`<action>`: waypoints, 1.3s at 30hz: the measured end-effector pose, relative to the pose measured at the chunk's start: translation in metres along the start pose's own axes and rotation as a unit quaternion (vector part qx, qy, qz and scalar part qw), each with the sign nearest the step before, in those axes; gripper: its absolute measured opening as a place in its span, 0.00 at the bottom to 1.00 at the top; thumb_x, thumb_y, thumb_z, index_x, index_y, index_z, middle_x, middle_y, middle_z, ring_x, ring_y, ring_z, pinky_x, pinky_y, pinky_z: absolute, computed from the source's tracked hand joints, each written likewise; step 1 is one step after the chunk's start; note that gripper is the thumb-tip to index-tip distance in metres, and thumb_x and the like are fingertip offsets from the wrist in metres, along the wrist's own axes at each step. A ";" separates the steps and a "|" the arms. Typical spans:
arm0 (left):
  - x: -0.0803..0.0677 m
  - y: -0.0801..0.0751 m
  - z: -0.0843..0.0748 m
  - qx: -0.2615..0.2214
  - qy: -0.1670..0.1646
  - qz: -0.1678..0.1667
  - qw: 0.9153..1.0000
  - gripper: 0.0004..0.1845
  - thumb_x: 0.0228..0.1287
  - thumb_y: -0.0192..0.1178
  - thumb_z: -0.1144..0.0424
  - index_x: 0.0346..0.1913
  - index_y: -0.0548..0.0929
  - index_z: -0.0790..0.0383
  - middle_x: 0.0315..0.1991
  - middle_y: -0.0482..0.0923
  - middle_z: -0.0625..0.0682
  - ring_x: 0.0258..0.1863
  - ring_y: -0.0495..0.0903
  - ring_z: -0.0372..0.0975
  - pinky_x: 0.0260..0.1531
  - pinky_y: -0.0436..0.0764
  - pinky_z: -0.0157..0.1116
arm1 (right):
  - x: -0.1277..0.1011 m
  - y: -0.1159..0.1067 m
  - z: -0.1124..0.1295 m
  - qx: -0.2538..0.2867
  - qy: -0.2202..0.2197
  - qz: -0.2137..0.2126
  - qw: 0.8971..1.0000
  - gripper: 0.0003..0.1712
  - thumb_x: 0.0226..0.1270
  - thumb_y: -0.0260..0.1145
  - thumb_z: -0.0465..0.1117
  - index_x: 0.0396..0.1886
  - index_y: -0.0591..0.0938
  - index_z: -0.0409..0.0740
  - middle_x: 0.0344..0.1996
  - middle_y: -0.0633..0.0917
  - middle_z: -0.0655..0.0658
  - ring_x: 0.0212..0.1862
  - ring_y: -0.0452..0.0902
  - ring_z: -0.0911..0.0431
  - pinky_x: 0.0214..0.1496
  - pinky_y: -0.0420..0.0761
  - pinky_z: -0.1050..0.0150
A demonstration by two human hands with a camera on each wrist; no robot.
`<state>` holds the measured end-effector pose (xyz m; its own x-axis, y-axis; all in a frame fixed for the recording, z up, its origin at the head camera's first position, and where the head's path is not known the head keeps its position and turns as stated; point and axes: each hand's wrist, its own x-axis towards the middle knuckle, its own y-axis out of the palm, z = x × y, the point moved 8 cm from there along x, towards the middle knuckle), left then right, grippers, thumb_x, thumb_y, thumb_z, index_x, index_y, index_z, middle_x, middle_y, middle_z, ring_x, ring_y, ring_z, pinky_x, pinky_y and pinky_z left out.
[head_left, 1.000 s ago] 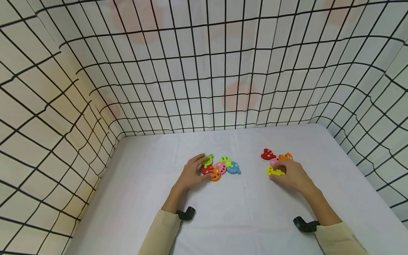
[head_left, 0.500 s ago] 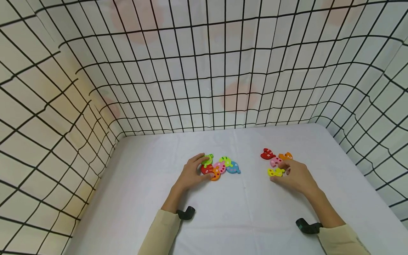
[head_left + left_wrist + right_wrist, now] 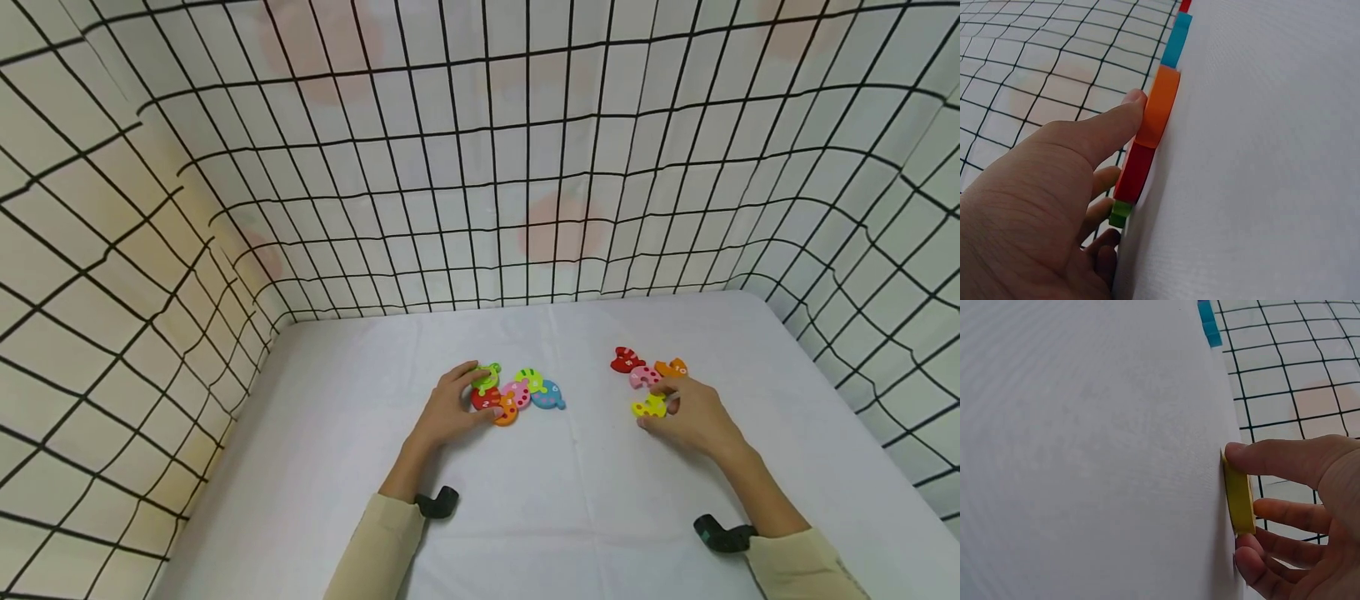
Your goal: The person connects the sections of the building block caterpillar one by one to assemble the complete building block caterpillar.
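Resting on the white table, both hands are busy with small, bright puzzle pieces. The left hand has its fingers curled over a joined row of pieces. Its thumb presses the edge of the orange piece, and its fingertips sit on the red piece and the green piece. A pink piece, a second green piece and a blue piece carry the row on to the right, each one touching the next.

The right hand pinches a yellow piece. Its thumb is on one edge and its other fingers are curled under the far edge. The yellow piece lies flat on the table, well apart from the joined row. Just behind it lies a little loose bunch: a pink curved piece, a dark red piece and an orange piece with a number.

A black wire fence stands around three sides of the table like a big open box, with pale cloth behind it. All the pieces lie inside it, near the middle. A cream sleeve covers each arm
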<state>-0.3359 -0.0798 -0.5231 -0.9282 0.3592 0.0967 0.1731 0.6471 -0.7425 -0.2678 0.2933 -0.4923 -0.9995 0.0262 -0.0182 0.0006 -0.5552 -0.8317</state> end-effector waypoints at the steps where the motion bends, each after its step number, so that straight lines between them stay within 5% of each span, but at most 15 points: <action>1: 0.000 0.000 0.001 0.000 -0.001 -0.001 1.000 0.37 0.58 0.73 0.42 0.71 0.77 0.45 0.78 0.65 0.48 0.78 0.61 0.51 0.73 0.65 0.61 | 0.000 0.000 0.000 0.001 -0.001 0.000 1.000 0.35 0.54 0.81 0.50 0.56 0.83 0.36 0.34 0.80 0.42 0.40 0.73 0.49 0.34 0.73 0.62; 14: 0.000 -0.003 0.000 -0.009 -0.007 -0.017 1.000 0.36 0.56 0.75 0.44 0.68 0.79 0.48 0.75 0.68 0.50 0.76 0.64 0.51 0.73 0.68 0.58 | 0.008 -0.004 0.026 0.033 -0.054 -0.016 0.998 0.31 0.52 0.82 0.48 0.54 0.84 0.39 0.36 0.82 0.42 0.41 0.74 0.51 0.36 0.76 0.65; 26: -0.001 -0.003 -0.003 0.003 0.009 -0.010 1.000 0.43 0.47 0.78 0.42 0.69 0.78 0.49 0.76 0.66 0.52 0.76 0.63 0.52 0.71 0.71 0.59 | 0.025 0.027 0.067 0.067 -0.089 -0.008 0.994 0.30 0.51 0.83 0.45 0.55 0.84 0.42 0.40 0.84 0.44 0.39 0.75 0.52 0.39 0.78 0.66; 39: 0.000 -0.002 0.002 0.000 -0.012 -0.007 1.000 0.44 0.49 0.78 0.40 0.71 0.77 0.45 0.77 0.64 0.47 0.78 0.61 0.50 0.72 0.69 0.58 | 0.029 0.058 0.095 0.065 -0.088 0.026 0.994 0.30 0.53 0.81 0.44 0.56 0.84 0.42 0.45 0.84 0.43 0.40 0.75 0.52 0.40 0.80 0.65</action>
<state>-0.3371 -0.0826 -0.5233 -0.9380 0.3347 0.0905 0.1611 0.6520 -0.7409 -0.2999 0.1833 -0.4887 -0.9882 -0.1454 0.0482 0.0597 -0.6553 -0.7530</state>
